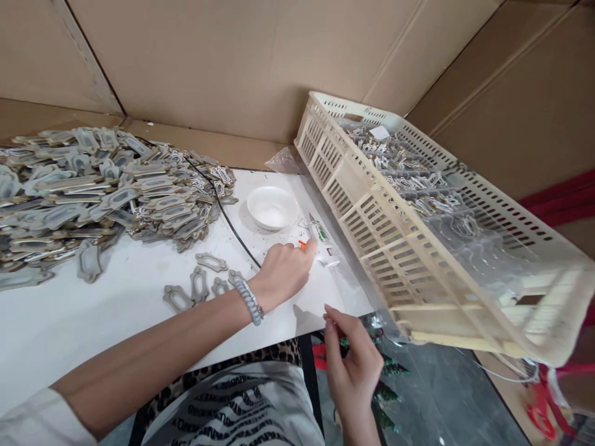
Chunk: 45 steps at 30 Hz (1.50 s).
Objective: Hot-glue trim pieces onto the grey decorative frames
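My left hand (284, 272), with a grey coil band on its wrist, reaches across the table. Its fingers are curled at what looks like a white hot glue gun (330, 257) with a green-marked part and an orange piece; the hand covers much of it. Close to the table's front edge is my right hand (351, 356), thumb and forefinger pinched together. Anything between those fingertips is too small to make out. Left of my left wrist lie several loose grey oblong frames (199, 284). Beyond the hand stands a white bowl (273, 209).
A big heap of similar frames (102, 192) covers the back left. A black cord (227, 217) runs from it towards my left hand. At right, a cream plastic crate (367, 229) holds bagged metal pieces. Cardboard walls (232, 62) enclose the table (116, 316). Red scissors (539, 406) lie lower right.
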Tool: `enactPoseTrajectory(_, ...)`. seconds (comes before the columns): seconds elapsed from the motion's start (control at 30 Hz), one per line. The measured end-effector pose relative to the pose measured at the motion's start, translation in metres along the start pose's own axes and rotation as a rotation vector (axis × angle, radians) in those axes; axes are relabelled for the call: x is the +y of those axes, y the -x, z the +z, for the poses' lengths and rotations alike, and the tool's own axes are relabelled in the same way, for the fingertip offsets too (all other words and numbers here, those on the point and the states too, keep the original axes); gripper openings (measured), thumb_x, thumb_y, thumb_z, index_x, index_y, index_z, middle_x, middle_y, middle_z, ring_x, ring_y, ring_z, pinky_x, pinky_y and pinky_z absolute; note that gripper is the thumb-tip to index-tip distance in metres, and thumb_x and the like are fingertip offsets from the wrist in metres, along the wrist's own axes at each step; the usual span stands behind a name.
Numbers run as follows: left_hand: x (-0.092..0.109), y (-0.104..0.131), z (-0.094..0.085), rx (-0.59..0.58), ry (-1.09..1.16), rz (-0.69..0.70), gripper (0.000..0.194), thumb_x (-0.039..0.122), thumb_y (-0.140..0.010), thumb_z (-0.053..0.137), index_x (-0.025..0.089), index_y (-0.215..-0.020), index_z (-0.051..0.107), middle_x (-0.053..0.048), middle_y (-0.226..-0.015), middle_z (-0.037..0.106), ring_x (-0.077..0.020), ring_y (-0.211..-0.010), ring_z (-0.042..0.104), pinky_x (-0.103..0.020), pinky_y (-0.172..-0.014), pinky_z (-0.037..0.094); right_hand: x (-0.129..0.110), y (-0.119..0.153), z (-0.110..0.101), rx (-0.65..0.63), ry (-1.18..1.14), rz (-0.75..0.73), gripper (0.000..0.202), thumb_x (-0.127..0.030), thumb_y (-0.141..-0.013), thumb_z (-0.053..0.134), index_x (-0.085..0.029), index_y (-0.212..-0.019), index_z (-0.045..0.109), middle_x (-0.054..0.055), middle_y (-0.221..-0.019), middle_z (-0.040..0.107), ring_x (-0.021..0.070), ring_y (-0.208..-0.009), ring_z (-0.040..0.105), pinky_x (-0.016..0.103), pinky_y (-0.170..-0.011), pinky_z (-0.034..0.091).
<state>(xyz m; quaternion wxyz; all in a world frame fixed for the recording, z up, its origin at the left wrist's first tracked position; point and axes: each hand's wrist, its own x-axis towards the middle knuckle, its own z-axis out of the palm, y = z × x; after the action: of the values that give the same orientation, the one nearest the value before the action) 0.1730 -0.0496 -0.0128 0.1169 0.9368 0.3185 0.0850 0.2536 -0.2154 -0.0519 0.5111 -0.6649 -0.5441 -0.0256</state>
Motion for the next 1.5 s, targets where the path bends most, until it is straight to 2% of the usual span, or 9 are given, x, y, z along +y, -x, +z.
enactPoseTrajectory(0.2,-0.004,0.004,0.005,0.166,0.024,-0.022,0.029,0.016,-0.076,0.061,0.015,-0.105,0.055,-0.003,-0.064,0.065,-0.0235,-0.062,0.067,-0.028,-0.054,0.044,-0.003,0.009,0.019,-0.118,-0.7,0.75,0.017,-0.036,-0.089,0.071,-0.022,-0.1,0.07,0.003,-0.088,0.073,0.0115,-0.065,0.066,0.024,-0.062,0.057)
enactPoseTrajectory(0.33,-0.001,0.019,0.002,0.368,0.073,-0.005,0.025,0.024,-0.074,0.067,0.019,-0.095,0.055,0.0,-0.065,0.065,-0.0209,-0.062,0.066,-0.028,-0.058,0.045,-0.011,-0.011,0.038,-0.058,-1.021,0.956,0.036,-0.053,-0.082,0.074,-0.025,-0.104,0.067,0.004,-0.104,0.071,0.0168,-0.09,0.069,0.028,-0.069,0.059)
enactPoseTrajectory(0.47,0.003,0.028,0.005,0.583,0.163,0.066,0.02,0.033,-0.078,0.067,0.021,-0.084,0.052,0.004,-0.064,0.066,-0.0168,-0.059,0.065,-0.04,-0.086,0.051,-0.02,-0.043,0.055,0.043,-1.098,0.873,0.056,-0.063,-0.081,0.068,-0.027,-0.124,0.062,0.007,-0.131,0.065,0.0239,-0.118,0.063,0.037,-0.089,0.057)
enactPoseTrajectory(0.6,0.001,0.033,0.005,0.724,0.244,0.129,0.016,0.029,-0.084,0.062,0.021,-0.091,0.051,0.002,-0.079,0.074,-0.0172,-0.07,0.071,-0.045,-0.098,0.047,-0.027,-0.071,0.067,0.057,-1.112,0.813,0.051,-0.058,-0.081,0.069,-0.02,-0.116,0.066,0.009,-0.121,0.071,0.0256,-0.113,0.066,0.044,-0.101,0.05)
enactPoseTrajectory(0.8,-0.049,0.087,-0.04,0.597,0.318,0.116,0.033,0.039,-0.092,0.06,0.022,-0.119,0.05,-0.011,-0.136,0.061,-0.0213,-0.128,0.059,-0.037,-0.102,0.053,-0.023,-0.096,0.063,0.067,-1.049,0.625,0.029,-0.041,-0.08,0.071,-0.024,-0.102,0.063,-0.001,-0.082,0.072,0.0144,-0.068,0.063,0.031,-0.07,0.051)
enactPoseTrajectory(0.93,-0.112,0.145,-0.063,0.37,0.304,-0.058,0.019,0.036,-0.09,0.056,0.033,-0.109,0.06,0.002,-0.101,0.073,-0.0163,-0.091,0.071,-0.028,-0.08,0.059,-0.015,-0.115,0.055,-0.039,-0.943,0.433,0.025,-0.041,-0.085,0.066,-0.024,-0.103,0.063,-0.006,-0.066,0.055,0.012,-0.058,0.054,0.028,-0.062,0.046)
enactPoseTrajectory(1.03,-0.141,0.173,-0.061,0.308,0.218,-0.1,0.028,0.04,-0.085,0.057,0.036,-0.112,0.062,0.004,-0.104,0.074,-0.0185,-0.09,0.072,-0.027,-0.074,0.06,-0.012,-0.131,0.056,-0.115,-0.88,0.324,0.023,-0.04,-0.082,0.069,-0.023,-0.097,0.067,-0.002,-0.082,0.059,0.0087,-0.052,0.05,0.028,-0.054,0.041)
enactPoseTrajectory(1.33,-0.134,0.185,-0.027,0.184,0.147,-0.175,0.027,0.025,-0.091,0.047,0.032,-0.109,0.066,0.004,-0.1,0.073,-0.0178,-0.091,0.069,-0.025,-0.075,0.055,-0.009,-0.155,0.073,-0.475,-0.819,0.247,0.031,-0.049,-0.077,0.072,-0.022,-0.092,0.069,0.004,-0.103,0.073,0.0099,-0.049,0.05,0.031,-0.053,0.044)
enactPoseTrajectory(1.5,-0.139,0.174,-0.051,0.31,0.099,-0.242,0.017,0.042,-0.093,0.054,0.029,-0.099,0.064,0.007,-0.085,0.075,-0.0106,-0.055,0.064,-0.019,-0.052,0.047,-0.007,-0.146,0.08,-0.5,-0.793,0.244,0.03,-0.048,-0.077,0.075,-0.022,-0.092,0.072,0.003,-0.091,0.074,0.012,-0.052,0.056,0.034,-0.06,0.051)
